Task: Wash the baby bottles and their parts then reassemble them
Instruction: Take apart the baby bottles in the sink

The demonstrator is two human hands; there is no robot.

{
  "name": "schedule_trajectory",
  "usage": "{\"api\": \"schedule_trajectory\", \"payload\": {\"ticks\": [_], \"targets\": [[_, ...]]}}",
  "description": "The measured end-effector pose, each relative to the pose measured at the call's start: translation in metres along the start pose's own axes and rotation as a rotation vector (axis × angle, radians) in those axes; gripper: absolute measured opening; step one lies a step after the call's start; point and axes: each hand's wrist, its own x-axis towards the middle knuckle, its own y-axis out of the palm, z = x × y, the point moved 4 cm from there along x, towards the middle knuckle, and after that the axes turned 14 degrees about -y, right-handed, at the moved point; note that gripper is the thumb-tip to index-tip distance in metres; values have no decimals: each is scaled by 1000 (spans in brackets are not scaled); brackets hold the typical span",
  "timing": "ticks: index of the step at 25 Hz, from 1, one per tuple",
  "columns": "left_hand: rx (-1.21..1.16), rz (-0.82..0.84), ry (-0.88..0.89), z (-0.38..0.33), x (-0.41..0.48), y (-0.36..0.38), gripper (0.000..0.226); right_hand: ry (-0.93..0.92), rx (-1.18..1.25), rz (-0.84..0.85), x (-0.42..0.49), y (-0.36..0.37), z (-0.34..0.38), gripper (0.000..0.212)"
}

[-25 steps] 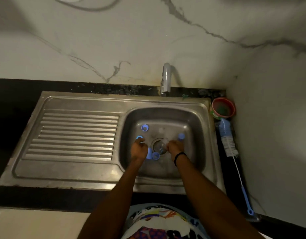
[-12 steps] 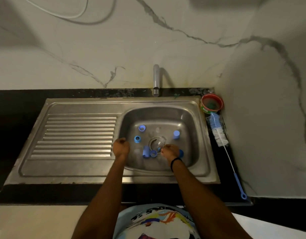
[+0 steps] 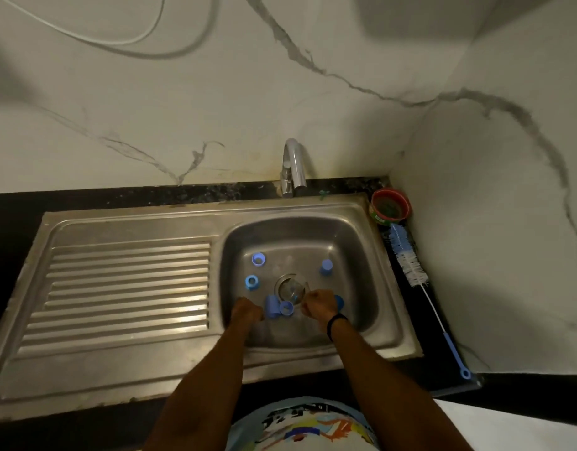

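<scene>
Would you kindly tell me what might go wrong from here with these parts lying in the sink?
The small blue plastic rings and caps lie loose round the drain of the steel sink basin; running water might wash them against it.
The clear bottle over the drain is faint in this dim light; the right hand beside it could knock it.
The blue-and-white bottle brush ends near the front edge of the black counter; an elbow could sweep it off.

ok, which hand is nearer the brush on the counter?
Right. The right hand is in the sink, left of the brush; the left hand is further left, at the sink's left wall.
</scene>
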Motion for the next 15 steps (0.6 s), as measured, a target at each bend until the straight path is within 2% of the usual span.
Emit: {"api": "schedule_trajectory", "payload": {"ticks": [2, 5, 10, 12, 15], "targets": [[111, 42, -4, 6, 12, 12, 60, 31, 72, -30, -5, 2, 0, 16], [113, 28, 19, 8, 25, 24, 70, 68, 31, -58, -10, 3, -2, 30], [312, 16, 85, 2, 17, 29, 31, 111, 68, -139, -13, 2, -12, 38], [313, 18, 101, 3, 17, 29, 28, 102, 108, -148, -11, 2, -12, 38], [291, 34, 53, 6, 13, 27, 31, 67, 38, -113, -10, 0, -8, 30]]}}
